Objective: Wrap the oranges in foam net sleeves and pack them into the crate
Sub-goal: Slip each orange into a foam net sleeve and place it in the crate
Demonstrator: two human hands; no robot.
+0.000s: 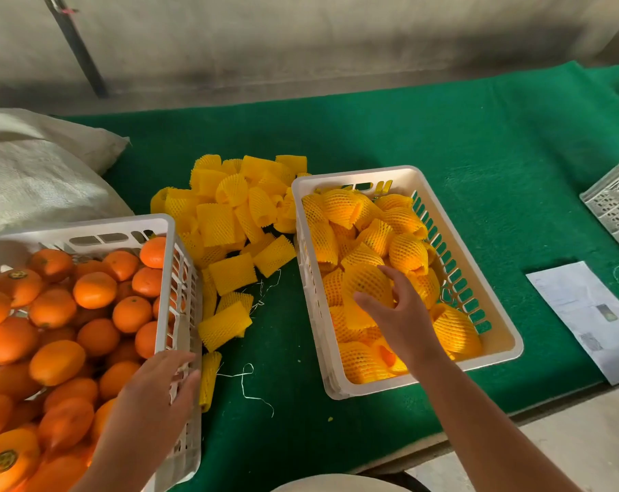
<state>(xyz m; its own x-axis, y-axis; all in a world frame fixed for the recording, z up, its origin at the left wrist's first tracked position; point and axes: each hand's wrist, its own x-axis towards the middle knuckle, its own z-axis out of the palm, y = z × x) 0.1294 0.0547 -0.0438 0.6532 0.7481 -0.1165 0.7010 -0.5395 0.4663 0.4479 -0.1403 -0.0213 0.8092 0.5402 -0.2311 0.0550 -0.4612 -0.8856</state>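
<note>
Two white crates sit on a desk [443, 136] laid with green felt, set against a grey wall [301, 40], a woven sack [34, 172] at its left end and a paper [592, 317] at its right. Bare oranges [70, 314] fill the left crate [180, 278], loose yellow sleeves [230, 214] lie heaped between the crates, and netted oranges [407, 250] fill the right crate [507, 342]. The left hand [159, 392] rests open on the left crate's rim, and the right hand [400, 314], fingers spread, touches a wrapped orange [366, 282] in the right crate.

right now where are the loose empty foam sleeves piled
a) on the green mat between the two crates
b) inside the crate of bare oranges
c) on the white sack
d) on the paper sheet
a: the empty foam sleeves lie heaped on the green mat, between the crate of bare oranges and the crate of wrapped ones.
</note>
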